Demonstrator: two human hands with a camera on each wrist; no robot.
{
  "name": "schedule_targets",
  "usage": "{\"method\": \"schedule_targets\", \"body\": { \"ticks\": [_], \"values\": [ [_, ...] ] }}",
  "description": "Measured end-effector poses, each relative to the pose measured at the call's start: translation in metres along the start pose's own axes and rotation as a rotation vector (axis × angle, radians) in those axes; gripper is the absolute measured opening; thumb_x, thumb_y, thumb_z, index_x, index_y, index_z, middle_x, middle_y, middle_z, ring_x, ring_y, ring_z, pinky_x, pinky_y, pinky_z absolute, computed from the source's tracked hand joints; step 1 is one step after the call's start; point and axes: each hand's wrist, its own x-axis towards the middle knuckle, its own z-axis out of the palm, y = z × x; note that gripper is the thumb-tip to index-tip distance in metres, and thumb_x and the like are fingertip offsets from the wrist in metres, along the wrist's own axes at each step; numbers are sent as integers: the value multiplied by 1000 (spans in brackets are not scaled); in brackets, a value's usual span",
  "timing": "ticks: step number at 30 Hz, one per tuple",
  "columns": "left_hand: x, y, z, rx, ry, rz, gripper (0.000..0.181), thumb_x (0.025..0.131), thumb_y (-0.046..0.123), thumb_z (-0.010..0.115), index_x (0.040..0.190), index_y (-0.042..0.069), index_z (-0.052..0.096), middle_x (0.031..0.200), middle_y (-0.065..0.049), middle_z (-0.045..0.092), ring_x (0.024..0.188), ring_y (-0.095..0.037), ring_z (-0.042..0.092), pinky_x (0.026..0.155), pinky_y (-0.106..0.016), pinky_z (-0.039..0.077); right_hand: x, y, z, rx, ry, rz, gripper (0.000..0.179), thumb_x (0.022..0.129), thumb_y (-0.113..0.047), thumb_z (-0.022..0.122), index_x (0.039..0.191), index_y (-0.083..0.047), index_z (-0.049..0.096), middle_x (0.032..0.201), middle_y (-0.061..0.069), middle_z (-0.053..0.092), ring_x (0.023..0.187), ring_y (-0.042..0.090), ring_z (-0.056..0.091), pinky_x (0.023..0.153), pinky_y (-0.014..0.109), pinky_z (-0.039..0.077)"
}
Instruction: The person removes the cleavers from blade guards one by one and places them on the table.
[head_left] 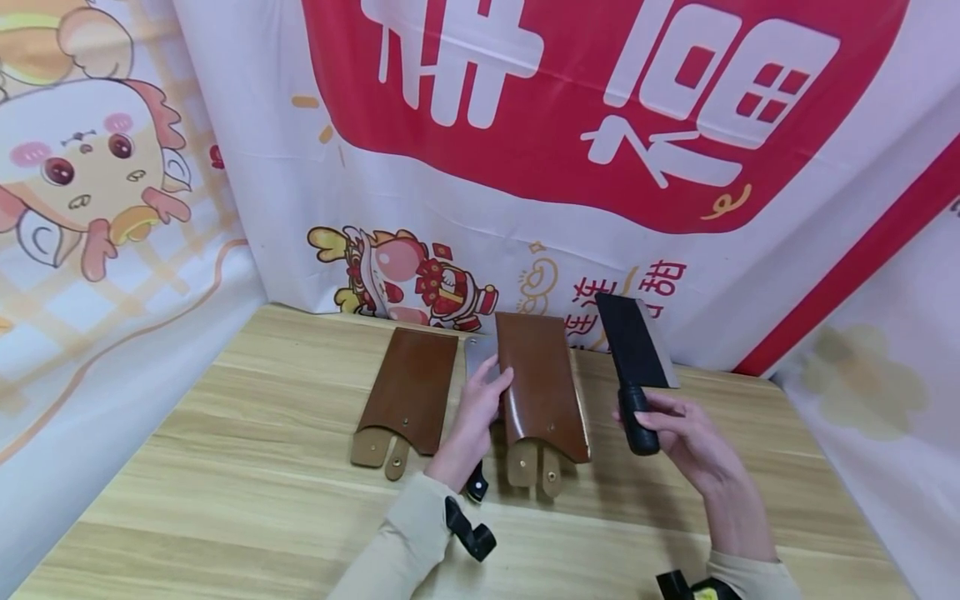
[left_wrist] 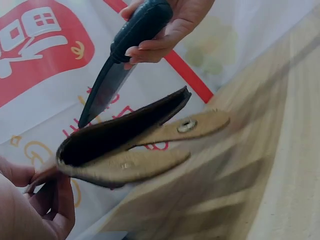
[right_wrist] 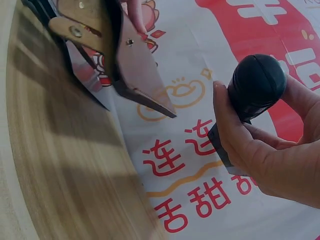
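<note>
My left hand (head_left: pixel 474 417) grips a brown leather knife sheath (head_left: pixel 542 379) by its left edge, raised off the table. Two tan snap straps hang from the sheath's near end, and the left wrist view looks into its dark open mouth (left_wrist: pixel 100 142). My right hand (head_left: pixel 693 437) holds a cleaver (head_left: pixel 633 346) by its black handle (right_wrist: pixel 257 87). The cleaver stands to the right of the sheath, apart from it, blade pointing up and away; its face is mostly black with a lighter edge strip. My fingers partly hide the handle.
A second brown sheath (head_left: pixel 411 387) lies flat on the wooden table (head_left: pixel 247 467), left of my left hand. Another knife (head_left: pixel 477 483) lies beneath my left hand and the raised sheath, mostly covered. A printed cloth (head_left: pixel 465 183) hangs behind the table.
</note>
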Motion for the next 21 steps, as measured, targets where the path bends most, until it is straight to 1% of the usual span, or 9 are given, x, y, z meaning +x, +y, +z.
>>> {"method": "schedule_targets", "body": {
  "ticks": [1, 3, 4, 8, 11, 14, 16, 18, 21],
  "values": [
    [0, -1, 1, 6, -5, 0, 53, 106, 21, 61, 156, 13, 47, 135, -18, 64, 112, -31, 67, 103, -46, 50, 1, 0, 0, -8, 0, 3, 33, 102, 6, 52, 115, -13, 76, 111, 12, 76, 105, 19, 72, 85, 28, 58],
    [1, -4, 2, 37, -7, 10, 52, 106, 21, 61, 155, 13, 48, 144, -18, 58, 125, -36, 59, 110, -50, 45, 2, 1, 1, -27, -1, 9, 32, 101, 6, 53, 115, -13, 76, 110, 11, 76, 105, 18, 72, 85, 28, 59],
    [1, -6, 4, 49, -8, 11, 51, 105, 20, 61, 155, 14, 49, 147, -18, 56, 128, -38, 57, 111, -51, 43, 2, 1, 1, -38, -2, 10, 31, 101, 5, 54, 115, -13, 76, 109, 11, 77, 105, 18, 72, 85, 28, 59],
    [0, -9, 8, 115, -13, 27, 51, 104, 18, 62, 153, 16, 52, 158, -16, 45, 141, -39, 44, 118, -54, 34, 1, 3, 0, -74, 0, 7, 31, 100, 6, 55, 114, -13, 75, 108, 10, 77, 103, 18, 72, 83, 27, 59],
    [-1, -12, 11, 156, -34, 34, 52, 103, 17, 62, 154, 17, 50, 160, -16, 43, 143, -39, 42, 119, -56, 31, -1, 6, -3, -85, 6, 3, 31, 99, 7, 56, 112, -13, 76, 107, 10, 77, 102, 18, 72, 82, 27, 60],
    [-1, -15, 12, 199, -62, 32, 55, 104, 17, 61, 157, 17, 46, 159, -18, 43, 142, -39, 44, 119, -58, 31, -3, 10, -6, -89, -2, -3, 31, 99, 7, 56, 113, -12, 76, 108, 11, 77, 102, 18, 73, 82, 27, 60],
    [-1, -17, 12, 225, -83, 36, 57, 105, 16, 60, 159, 16, 42, 157, -20, 44, 140, -39, 47, 118, -58, 33, -4, 13, -9, -93, -7, -1, 31, 100, 7, 56, 114, -12, 76, 108, 11, 77, 103, 19, 73, 82, 27, 60],
    [-1, -19, 13, 243, -95, 35, 58, 105, 16, 59, 160, 17, 40, 154, -22, 47, 139, -39, 48, 117, -58, 34, -4, 16, -11, -93, -4, 15, 31, 100, 7, 56, 115, -11, 76, 108, 11, 77, 104, 19, 73, 82, 27, 60],
    [0, -22, 13, 273, -95, 44, 59, 106, 18, 58, 161, 18, 37, 151, -23, 51, 138, -39, 50, 117, -57, 35, -5, 19, -14, -98, 9, 59, 28, 101, 5, 56, 116, -10, 75, 108, 12, 77, 104, 18, 73, 83, 27, 59]
  ]
}}
